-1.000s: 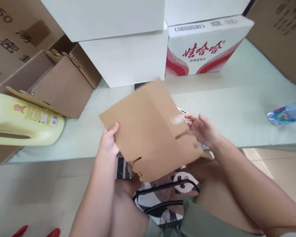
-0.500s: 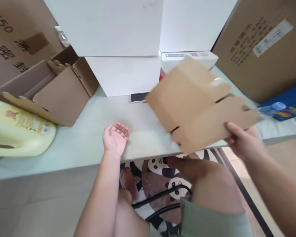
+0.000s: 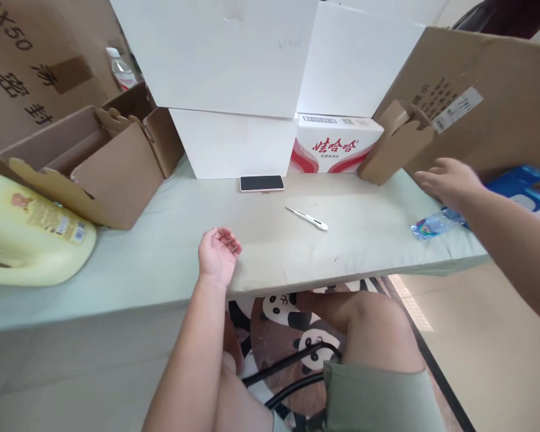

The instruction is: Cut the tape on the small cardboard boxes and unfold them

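Note:
My left hand [image 3: 219, 255] rests palm up near the table's front edge, fingers loosely curled and holding nothing. To the right, my right hand [image 3: 450, 180] is in the air, fingers stretched out and nothing in them. Just beyond its fingertips, a folded piece of brown cardboard [image 3: 393, 147] leans at the back right, apart from the hand. A slim white craft knife [image 3: 308, 218] lies on the table between my hands. Below my right wrist is a clear plastic bottle [image 3: 435, 224] on its side.
A phone [image 3: 261, 183] lies before the white boxes [image 3: 234, 144]. A red-and-white carton [image 3: 328, 147] stands behind. Left are an open brown box [image 3: 117, 174] and a pale yellow jug [image 3: 36, 240]. A large brown carton [image 3: 490, 132] and a blue object [image 3: 517, 183] stand right.
My right hand has let go of the cardboard, which has gone from over the table to the back right. The craft knife now shows. My left hand has hardly moved.

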Demonstrator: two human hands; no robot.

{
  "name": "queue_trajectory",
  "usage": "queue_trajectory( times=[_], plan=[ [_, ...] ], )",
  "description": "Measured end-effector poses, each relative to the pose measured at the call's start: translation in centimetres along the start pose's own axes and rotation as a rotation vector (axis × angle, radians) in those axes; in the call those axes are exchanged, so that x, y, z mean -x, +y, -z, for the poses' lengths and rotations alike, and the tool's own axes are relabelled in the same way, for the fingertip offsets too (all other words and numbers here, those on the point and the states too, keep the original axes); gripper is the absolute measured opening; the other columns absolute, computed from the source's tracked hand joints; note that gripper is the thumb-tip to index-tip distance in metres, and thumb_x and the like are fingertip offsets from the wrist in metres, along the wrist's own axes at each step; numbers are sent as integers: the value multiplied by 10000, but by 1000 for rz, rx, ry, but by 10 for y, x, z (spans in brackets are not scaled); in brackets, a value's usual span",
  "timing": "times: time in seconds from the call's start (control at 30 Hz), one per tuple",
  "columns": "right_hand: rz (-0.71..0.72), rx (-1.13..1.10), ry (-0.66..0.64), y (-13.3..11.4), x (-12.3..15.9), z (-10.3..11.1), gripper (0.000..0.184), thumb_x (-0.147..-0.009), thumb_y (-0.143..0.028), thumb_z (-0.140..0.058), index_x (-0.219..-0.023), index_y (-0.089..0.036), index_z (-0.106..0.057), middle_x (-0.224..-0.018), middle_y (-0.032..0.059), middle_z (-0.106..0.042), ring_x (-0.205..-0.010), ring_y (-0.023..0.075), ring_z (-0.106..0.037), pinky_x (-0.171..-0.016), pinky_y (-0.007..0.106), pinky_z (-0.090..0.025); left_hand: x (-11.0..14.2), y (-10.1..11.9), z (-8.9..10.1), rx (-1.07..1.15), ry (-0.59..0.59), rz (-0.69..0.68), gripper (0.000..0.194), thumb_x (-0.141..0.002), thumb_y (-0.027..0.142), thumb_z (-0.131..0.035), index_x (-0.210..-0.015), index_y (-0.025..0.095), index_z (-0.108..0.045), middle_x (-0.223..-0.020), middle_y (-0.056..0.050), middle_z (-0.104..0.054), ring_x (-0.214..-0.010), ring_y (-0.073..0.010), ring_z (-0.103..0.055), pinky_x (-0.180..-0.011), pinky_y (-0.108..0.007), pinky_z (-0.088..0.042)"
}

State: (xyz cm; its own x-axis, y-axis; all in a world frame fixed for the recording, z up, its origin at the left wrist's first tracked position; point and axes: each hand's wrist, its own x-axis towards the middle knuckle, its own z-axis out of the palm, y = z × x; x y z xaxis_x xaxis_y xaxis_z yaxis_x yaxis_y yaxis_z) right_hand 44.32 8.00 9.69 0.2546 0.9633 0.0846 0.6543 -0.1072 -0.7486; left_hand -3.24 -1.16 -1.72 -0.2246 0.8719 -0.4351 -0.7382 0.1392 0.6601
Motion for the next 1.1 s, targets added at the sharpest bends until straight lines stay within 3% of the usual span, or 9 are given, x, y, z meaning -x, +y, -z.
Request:
queue_trajectory(
  times=[0.1, 0.3, 0.5, 0.63, 0.73, 0.8, 0.93, 1.03, 1.1],
  plan=[
    [-90, -32, -70, -15, 18, -43, 381, -773, -308, -706, -1130, -223, -603, -1190, 176, -676, -923, 245, -694, -820, 411, -549, 1, 5, 1, 24, -4, -2, 178, -733, 346, -547, -686, 176, -569, -627, -2, -522, -524, -113, -513, -536, -243, -440],
    [15, 84, -386, -54, 65, -148, 268, -775, -310, -686, -1017, -201, -648, -1034, 113, -751, -889, 232, -702, -804, 388, -561, 6, 18, 12, 137, -6, -11, 178, -740, 346, -574, -681, 179, -559, -602, 0, -517, -517, -115, -497, -525, -244, -409],
    [543, 217, -608, -166, 80, -276, 217, -803, -266, -628, -1012, -222, -660, -974, 74, -749, -873, 232, -692, -870, 438, -549, 11, 37, 34, 294, 50, -33, 182, -734, 340, -571, -679, 167, -558, -600, 20, -492, -493, -84, -465, -518, -215, -371],
    [910, 147, -645, -262, 105, -353, 305, -807, -208, -571, -1104, -190, -640, -1184, 127, -655, -874, 214, -686, -863, 413, -559, 12, 49, 45, 375, 112, -90, 165, -726, 318, -548, -656, 170, -533, -585, 30, -462, -482, -79, -436, -519, -221, -341],
    [1169, 58, -645, -323, 131, -397, 377, -804, -179, -541, -1174, -205, -612, -1462, 140, -444, -1033, 228, -658, -916, 403, -542, 11, 54, 49, 394, 125, -109, 148, -704, 305, -560, -646, 173, -527, -581, 30, -460, -484, -83, -425, -530, -235, -321],
    [1229, 93, -634, -353, 146, -418, 509, -795, -189, -557, -1303, -198, -531, -1517, 148, -386, -1141, 271, -616, -981, 437, -504, 10, 56, 51, 395, 126, -116, 141, -697, 301, -567, -647, 175, -529, -581, 31, -456, -488, -84, -417, -541, -242, -316],
    [1149, 212, -533, -374, 152, -437, 715, -805, -278, -585, -1465, -172, -332, -1211, 143, -640, -1054, 318, -623, -925, 478, -503, 8, 61, 54, 408, 151, -116, 144, -716, 300, -548, -645, 180, -511, -580, 32, -437, -493, -87, -400, -551, -249, -302],
    [1104, 297, -439, -354, 138, -422, 371, -836, -366, -567, -1145, -161, -588, -931, 120, -677, -874, 289, -623, -814, 423, -508, 7, 66, 62, 448, 330, -260, 136, -742, 265, -501, -643, 197, -438, -588, 43, -383, -509, -88, -380, -573, -253, -310],
    [1130, 307, -383, -328, 128, -394, 231, -861, -400, -529, -817, -183, -595, -799, 100, -627, -749, 245, -586, -722, 391, -490, 8, 69, 72, 413, 532, -471, 146, -779, 261, -453, -663, 208, -383, -624, 43, -355, -547, -97, -389, -609, -259, -332]
  ],
)
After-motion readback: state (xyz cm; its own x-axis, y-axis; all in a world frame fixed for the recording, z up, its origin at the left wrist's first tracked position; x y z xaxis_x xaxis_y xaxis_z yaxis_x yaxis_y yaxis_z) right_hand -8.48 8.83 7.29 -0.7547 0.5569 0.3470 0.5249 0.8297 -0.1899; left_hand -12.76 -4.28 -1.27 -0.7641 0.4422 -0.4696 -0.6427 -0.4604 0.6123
